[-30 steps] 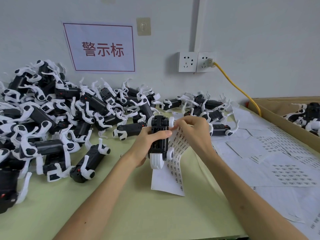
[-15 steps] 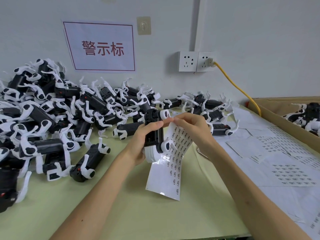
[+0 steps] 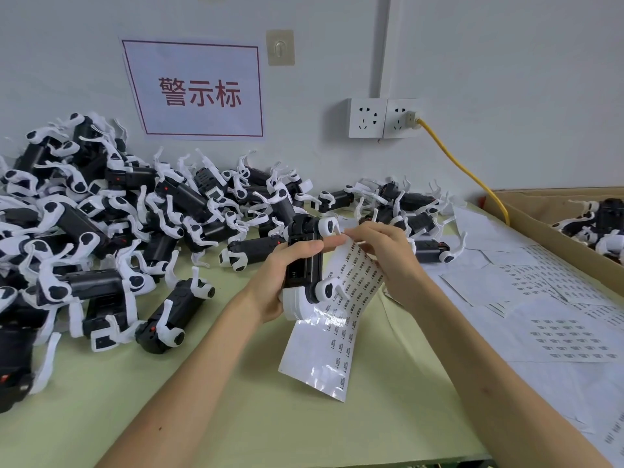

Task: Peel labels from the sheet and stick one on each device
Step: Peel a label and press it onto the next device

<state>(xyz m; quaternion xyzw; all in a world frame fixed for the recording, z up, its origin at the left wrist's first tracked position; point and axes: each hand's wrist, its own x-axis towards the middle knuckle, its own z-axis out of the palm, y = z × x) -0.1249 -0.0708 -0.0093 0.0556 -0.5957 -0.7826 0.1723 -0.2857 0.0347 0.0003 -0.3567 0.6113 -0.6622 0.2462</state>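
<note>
Aloft, left hand (image 3: 282, 278) grips device (image 3: 305, 271); right hand (image 3: 388, 256) pinches label sheet (image 3: 324, 342) at top edge.

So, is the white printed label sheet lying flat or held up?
Held up: the white label sheet curves down from the right hand, which pinches its top.

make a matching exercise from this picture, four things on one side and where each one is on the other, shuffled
Things
1. black and white device
2. label sheet
3. yellow cable
4. red-lettered sign

Places
a. plugged into the wall socket
b. gripped in the left hand
c. on the wall above the pile of devices
d. pinched at its top by the right hand

Pairs: 1-b, 2-d, 3-a, 4-c
</note>
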